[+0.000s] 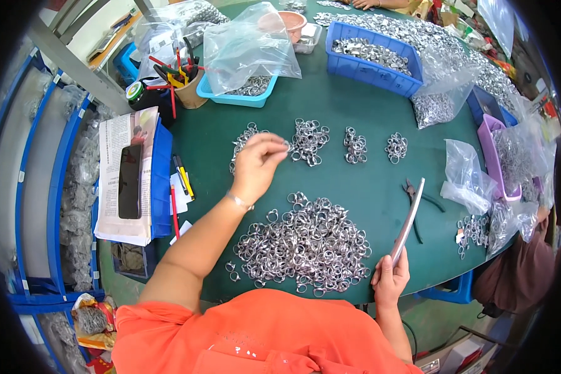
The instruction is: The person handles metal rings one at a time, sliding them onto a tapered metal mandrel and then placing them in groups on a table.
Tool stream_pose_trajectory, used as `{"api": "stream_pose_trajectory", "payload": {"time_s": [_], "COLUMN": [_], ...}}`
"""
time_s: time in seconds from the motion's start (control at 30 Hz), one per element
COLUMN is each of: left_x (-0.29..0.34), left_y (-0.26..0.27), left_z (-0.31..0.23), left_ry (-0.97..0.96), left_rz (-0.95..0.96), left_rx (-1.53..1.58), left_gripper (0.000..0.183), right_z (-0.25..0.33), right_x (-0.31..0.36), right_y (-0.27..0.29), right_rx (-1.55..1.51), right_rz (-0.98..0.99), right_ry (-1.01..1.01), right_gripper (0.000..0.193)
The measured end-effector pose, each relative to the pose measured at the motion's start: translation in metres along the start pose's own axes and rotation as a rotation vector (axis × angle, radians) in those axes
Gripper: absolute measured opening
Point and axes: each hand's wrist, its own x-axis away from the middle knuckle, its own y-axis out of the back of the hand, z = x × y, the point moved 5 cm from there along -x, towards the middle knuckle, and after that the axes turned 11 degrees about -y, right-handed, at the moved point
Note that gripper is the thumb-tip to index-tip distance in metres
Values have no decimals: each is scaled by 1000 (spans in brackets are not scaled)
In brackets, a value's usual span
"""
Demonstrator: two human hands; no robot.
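My left hand [258,163] reaches over the green table with thumb and fingers pinched together on a small silver ring, just left of a small ring pile [310,142]. Beneath that hand, partly hidden, lies another ring pile [242,140]. To the right are two smaller groups of rings, a narrow pile [355,146] and a round pile [396,148]. My right hand [391,280] is closed around the lower end of a long tapered ring mandrel [410,218], which points up and away. Between my arms spreads a large heap of silver rings [305,246].
Pliers [411,190] lie beyond the mandrel. Blue bin [374,59], turquoise tray [243,93] and purple basket [493,156] hold metal pieces. At left, a phone [129,181] rests on newspaper beside pens [184,177]. Another person's hand [366,4] shows at the far edge.
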Motion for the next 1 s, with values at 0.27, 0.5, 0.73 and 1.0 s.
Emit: {"api": "stream_pose_trajectory", "payload": {"time_s": [0.27,0.5,0.73,1.0], "left_x": [-28,-7,44,73], "left_y": [-46,-43,-25,-15], "left_z": [23,7,5,-13], "left_ry": [-346,-166,63,453], "left_rz": [167,543,740,425], "left_rx": [-429,-276,-227,304], "left_gripper": [8,10,25,16], "right_z": [-1,0,2,0], "right_x": [0,0,-1,-1], "right_y": [1,1,-1,-2], "right_rx": [-91,-101,-85,-17], "right_rz": [-31,-28,-14,-15], "right_ry": [-67,-54,-56,-20], "right_gripper": [47,47,46,43]}}
